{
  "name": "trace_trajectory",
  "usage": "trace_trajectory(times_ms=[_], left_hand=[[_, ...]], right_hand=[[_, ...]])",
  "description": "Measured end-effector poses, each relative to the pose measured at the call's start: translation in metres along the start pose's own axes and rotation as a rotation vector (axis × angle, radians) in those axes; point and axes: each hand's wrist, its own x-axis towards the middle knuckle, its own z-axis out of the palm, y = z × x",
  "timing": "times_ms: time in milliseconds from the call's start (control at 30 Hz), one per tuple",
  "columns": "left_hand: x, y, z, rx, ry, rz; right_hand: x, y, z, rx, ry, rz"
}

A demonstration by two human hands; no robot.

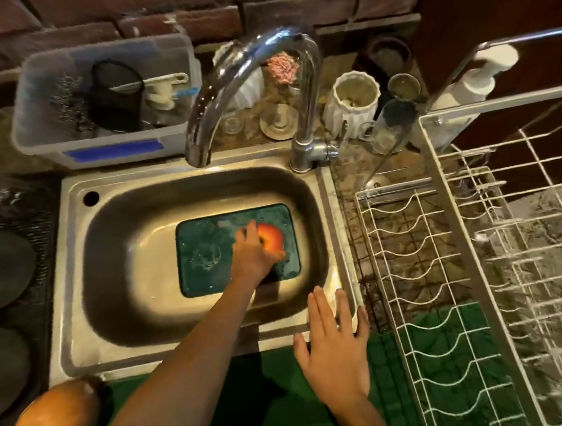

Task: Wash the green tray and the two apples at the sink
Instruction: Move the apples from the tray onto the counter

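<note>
Clear plastic bin [104,100] far left on counter. Shiny metal sink [79,265] holds flat green tray [203,254], wet. Left hand [253,254] grips red round apple [273,237] on tray. Second apple not seen. Right hand [333,346] spread flat, fingers over sink edge. White wire rack [450,291] right. Washing looks half done.

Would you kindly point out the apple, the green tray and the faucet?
apple [273,237]: head view, its exposed red side.
green tray [204,250]: head view, bare wet floor.
faucet [306,91]: head view, upright neck.
</note>
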Motion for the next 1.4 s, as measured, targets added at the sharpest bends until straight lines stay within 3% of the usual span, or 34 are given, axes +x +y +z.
trace_trajectory(times_ms=[367, 700, 1100, 1400], left_hand=[[-0.009, -0.005, -0.011, -0.028, 0.071, -0.002], [-0.125, -0.034, -0.084, -0.077, 0.21, 0.043], [-0.281, -0.138, -0.085, -0.076, 0.312, -0.145], [-0.332, -0.216, -0.099, -0.149, 0.496, -0.361]], right_hand=[[0.0, -0.001, 0.0, 0.012, 0.001, 0.008], [-0.005, -0.006, -0.003, 0.018, 0.011, -0.004], [-0.007, -0.003, 0.004, -0.027, 0.064, 0.009], [-0.009, -0.004, 0.007, -0.001, 0.094, 0.038]])
